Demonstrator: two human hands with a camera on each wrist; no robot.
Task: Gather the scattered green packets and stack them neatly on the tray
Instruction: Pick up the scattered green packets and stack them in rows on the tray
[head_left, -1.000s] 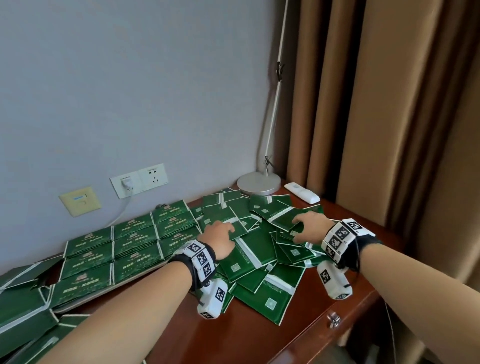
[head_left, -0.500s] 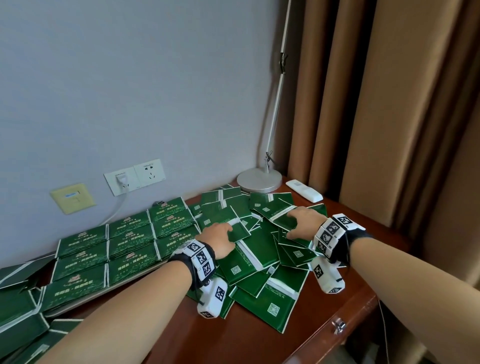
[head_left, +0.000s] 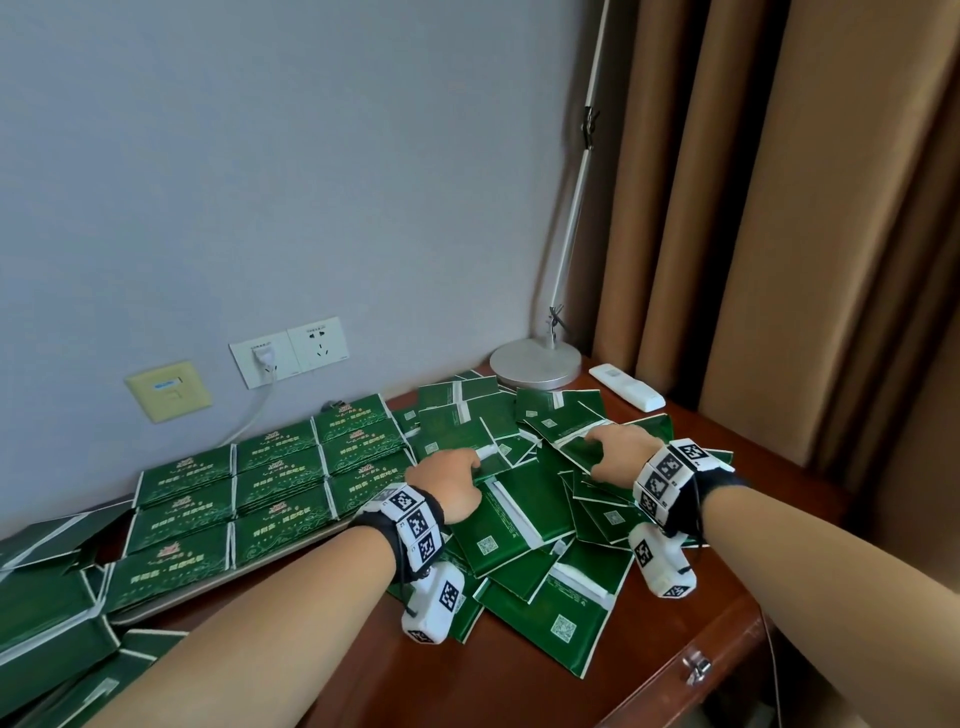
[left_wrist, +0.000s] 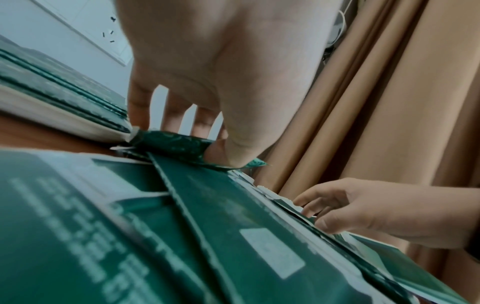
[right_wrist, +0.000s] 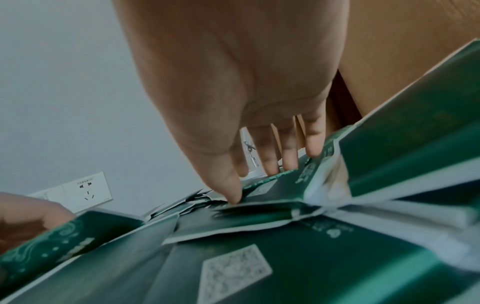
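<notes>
green packets (head_left: 524, 499), brown table (head_left: 649, 639), tan curtains (head_left: 831, 208)

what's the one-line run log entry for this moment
phase: gathering | left hand: pinching a packet beside tray | right hand: fingers on loose pile | tray: packets laid in rows
</notes>
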